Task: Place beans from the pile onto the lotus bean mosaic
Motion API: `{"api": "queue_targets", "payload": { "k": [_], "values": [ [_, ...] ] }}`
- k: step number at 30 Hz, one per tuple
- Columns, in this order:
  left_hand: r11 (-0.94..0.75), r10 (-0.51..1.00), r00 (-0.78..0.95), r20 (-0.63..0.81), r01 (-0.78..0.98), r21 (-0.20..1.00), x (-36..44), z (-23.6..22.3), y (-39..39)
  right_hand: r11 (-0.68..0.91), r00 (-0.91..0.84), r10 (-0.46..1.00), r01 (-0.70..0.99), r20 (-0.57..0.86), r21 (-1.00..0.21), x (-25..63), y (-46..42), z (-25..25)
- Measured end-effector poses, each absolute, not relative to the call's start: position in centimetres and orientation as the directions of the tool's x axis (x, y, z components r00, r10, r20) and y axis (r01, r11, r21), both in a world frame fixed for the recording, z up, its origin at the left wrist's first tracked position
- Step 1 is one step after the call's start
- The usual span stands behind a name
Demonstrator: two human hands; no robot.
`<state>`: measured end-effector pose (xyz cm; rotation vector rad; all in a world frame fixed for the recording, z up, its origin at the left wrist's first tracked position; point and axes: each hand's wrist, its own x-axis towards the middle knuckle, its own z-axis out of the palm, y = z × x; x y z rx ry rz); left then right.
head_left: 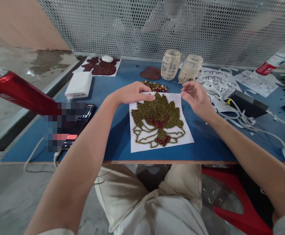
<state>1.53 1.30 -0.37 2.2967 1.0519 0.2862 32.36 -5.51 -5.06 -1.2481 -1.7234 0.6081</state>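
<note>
Blue surface [118,151] under a white sheet [187,138] near its front edge, a green-and-red bean lotus [157,114] facing up — likely kept flat so nothing slides. The left hand [134,92] lays its thumb over the top edge, fingers bent beyond, perhaps steadying it; the right hand [198,100] is loosely curled at the other top corner — whether either pinches paper, I cannot tell. Beyond sits a mixed bean pile [157,86], seemingly for easy reach, then two jars [171,65].

Left side: red can [17,92], lit phone [81,125] and, beyond the phone, a white block with ports [78,84]. Far right: clear bottle [281,56] (its label red). Rear: perforated metal screen [118,24].
</note>
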Motion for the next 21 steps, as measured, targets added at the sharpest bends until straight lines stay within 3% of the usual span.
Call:
{"api": "queue_targets", "payload": {
  "k": [5,14,21],
  "values": [
    [-0.495,0.753,0.656,-0.049,0.614,0.615,1.5,-0.1,1.2,0.258,-0.214,0.960,0.434,0.180,-0.863,32.9,-4.9,-6.5],
    [-0.423,0.738,0.660,-0.143,0.616,0.664,0.9,-0.2,1.4,-0.044,-0.073,0.996,0.185,-0.058,-0.982,32.5,-5.0,-5.5],
    [-0.422,0.737,0.647,-0.193,0.665,0.616,0.8,-0.7,1.9,-0.143,-0.279,0.949,0.022,-0.144,-0.989,31.9,-5.7,-5.4]
  ]
}}
